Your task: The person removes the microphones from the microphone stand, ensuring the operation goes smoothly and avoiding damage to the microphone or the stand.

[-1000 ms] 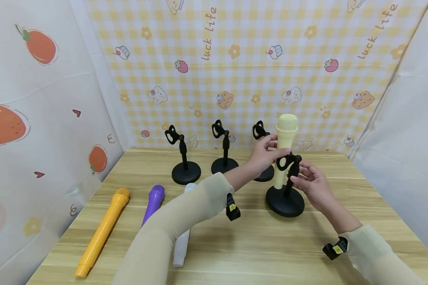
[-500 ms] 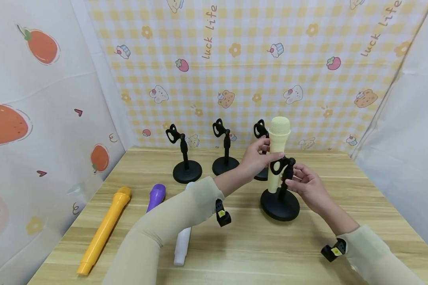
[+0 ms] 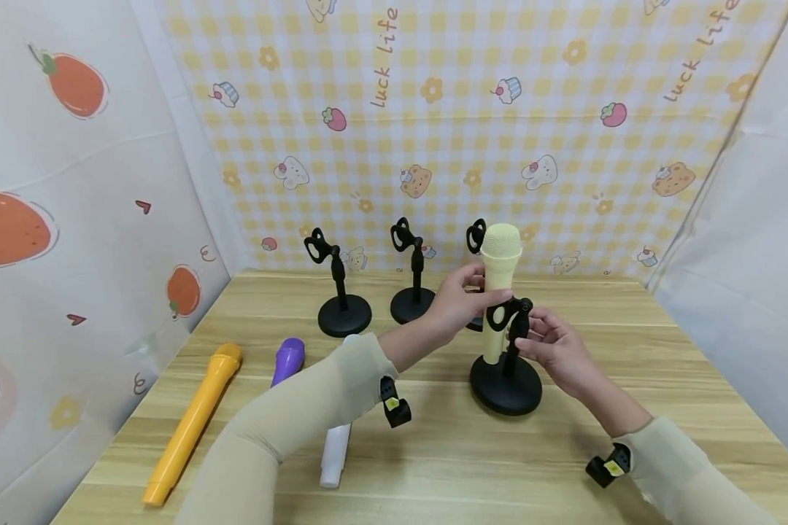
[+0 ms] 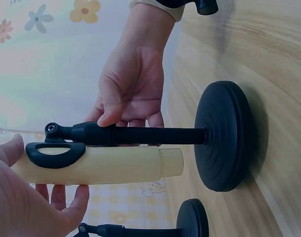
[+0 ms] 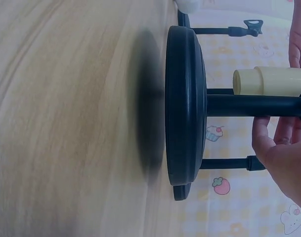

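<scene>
A pale yellow microphone (image 3: 499, 273) stands nearly upright in the clip of a black microphone stand (image 3: 504, 386). The clip's loop (image 4: 56, 154) lies around its body in the left wrist view, and the handle's lower end (image 5: 249, 81) hangs above the round base. My left hand (image 3: 462, 306) holds the microphone, thumb on the near side and fingers behind. My right hand (image 3: 558, 350) pinches the stand's post (image 4: 150, 135) from the right. A shadow lies beside the base; whether the base touches the table I cannot tell.
Three more black stands line the back: one left (image 3: 344, 315), one in the middle (image 3: 412, 302), one partly hidden (image 3: 476, 237). On the wooden table (image 3: 446, 467) lie orange (image 3: 193, 426), purple (image 3: 290, 357) and white (image 3: 335, 452) microphones, the last two partly behind the left sleeve.
Both hands have moved the stand and the pale yellow microphone left and toward me. The grips look the same, and the other stands and microphones stay where they were.
</scene>
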The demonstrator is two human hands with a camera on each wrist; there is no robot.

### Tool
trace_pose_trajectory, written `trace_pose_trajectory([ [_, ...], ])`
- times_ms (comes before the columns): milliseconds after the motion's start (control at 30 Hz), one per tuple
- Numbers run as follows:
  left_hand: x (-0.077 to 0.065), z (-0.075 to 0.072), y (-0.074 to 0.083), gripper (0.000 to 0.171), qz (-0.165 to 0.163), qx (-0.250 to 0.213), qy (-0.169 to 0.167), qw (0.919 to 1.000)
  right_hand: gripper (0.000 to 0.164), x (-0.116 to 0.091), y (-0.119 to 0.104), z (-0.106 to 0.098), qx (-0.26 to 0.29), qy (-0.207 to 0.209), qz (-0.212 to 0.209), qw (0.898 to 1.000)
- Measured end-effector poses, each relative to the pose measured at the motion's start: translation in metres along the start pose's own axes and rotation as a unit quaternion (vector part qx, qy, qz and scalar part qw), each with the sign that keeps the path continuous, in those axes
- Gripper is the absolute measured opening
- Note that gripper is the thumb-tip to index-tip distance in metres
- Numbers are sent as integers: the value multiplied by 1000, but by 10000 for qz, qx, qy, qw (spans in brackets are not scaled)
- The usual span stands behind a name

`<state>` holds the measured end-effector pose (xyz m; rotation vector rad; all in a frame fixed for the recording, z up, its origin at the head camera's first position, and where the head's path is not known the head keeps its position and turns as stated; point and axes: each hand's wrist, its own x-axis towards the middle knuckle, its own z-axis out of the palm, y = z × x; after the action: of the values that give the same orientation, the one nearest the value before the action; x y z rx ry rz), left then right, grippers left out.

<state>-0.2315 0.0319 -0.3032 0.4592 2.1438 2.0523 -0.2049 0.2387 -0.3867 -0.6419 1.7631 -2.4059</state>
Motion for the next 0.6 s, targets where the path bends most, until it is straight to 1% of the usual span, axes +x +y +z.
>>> trace_pose_trajectory([
  [300,-3,-2,-4,44,19,68,52,10000,40,-1,5,3,58,-123,57,9999],
  [600,-7,-4,-6,46,-105,45,69,9999,39,-3,8,3,8,-153,144,9998],
])
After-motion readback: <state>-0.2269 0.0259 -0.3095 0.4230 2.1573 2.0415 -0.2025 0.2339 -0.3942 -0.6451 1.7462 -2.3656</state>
